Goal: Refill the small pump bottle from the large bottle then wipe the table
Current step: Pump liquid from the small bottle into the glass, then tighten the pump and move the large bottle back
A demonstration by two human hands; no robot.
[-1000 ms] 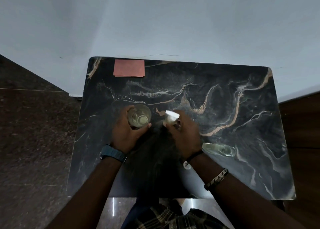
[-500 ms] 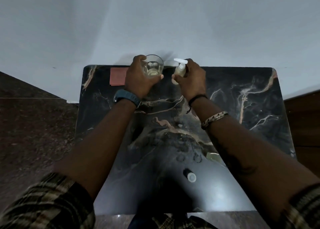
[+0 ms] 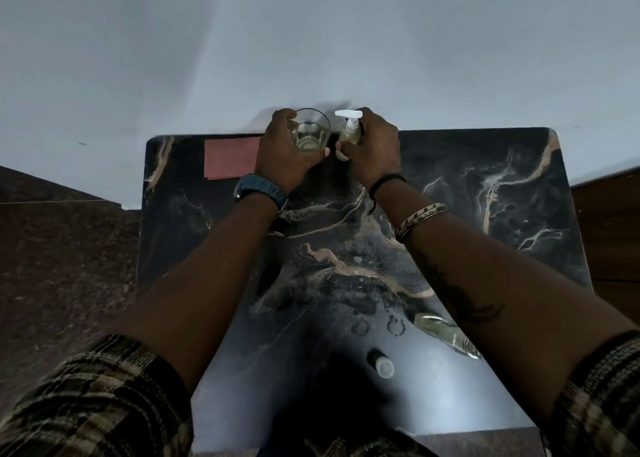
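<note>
My left hand grips a clear drinking glass with a little pale liquid in it, at the far edge of the black marble table. Right beside it my right hand holds the small pump bottle, upright, its white pump head pointing left. The large clear bottle lies on its side near the front right, partly hidden by my right forearm. A small white cap lies near the front edge. A reddish-pink cloth lies flat at the far left corner, its right end behind my left hand.
A pale wall rises directly behind the table's far edge. Dark speckled floor lies to the left, brown wood to the right. Small wet ring marks show on the tabletop between my arms.
Both hands have carried the glass and the pump bottle from the table's middle to its far edge by the wall. Over the last half second they have barely moved.
</note>
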